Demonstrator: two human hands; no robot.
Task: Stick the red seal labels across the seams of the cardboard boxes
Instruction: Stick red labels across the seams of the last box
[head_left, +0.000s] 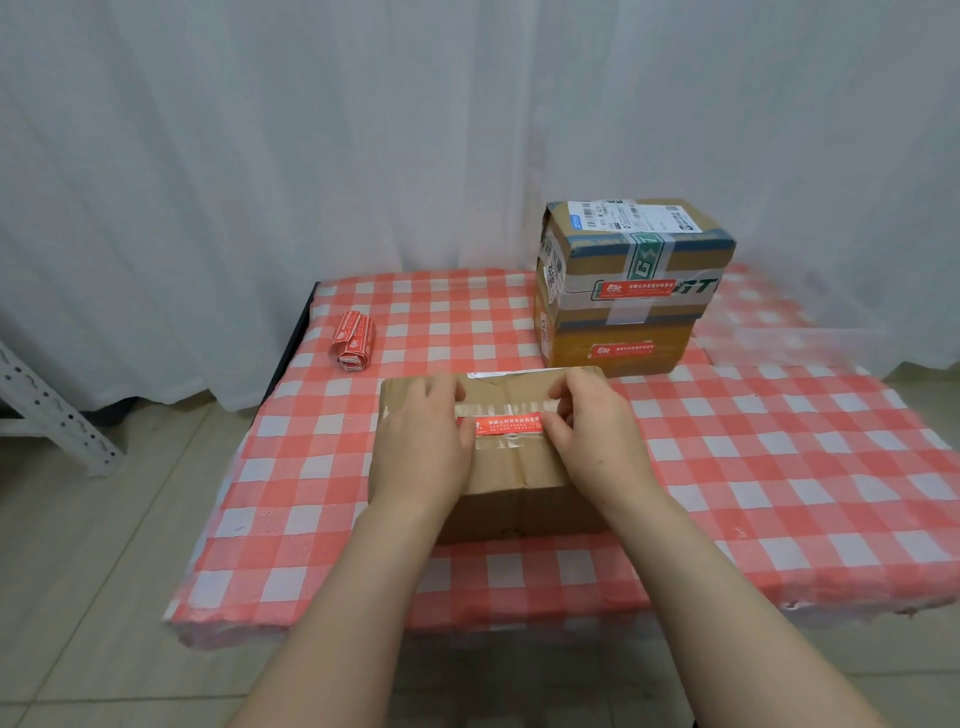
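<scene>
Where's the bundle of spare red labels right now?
The bundle of red labels lies on the checked tablecloth near its far left corner, left of the stacked boxes.

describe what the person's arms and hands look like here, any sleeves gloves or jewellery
Both arms are bare from the bottom edge of the frame up to the fingers: no sleeves or cuffs in view. The left hand and right hand wear no gloves, and no watch, bracelet or ring shows on the wrists or visible fingers. The fingernails are too small to judge. No markings or tattoos show on either forearm.
</scene>
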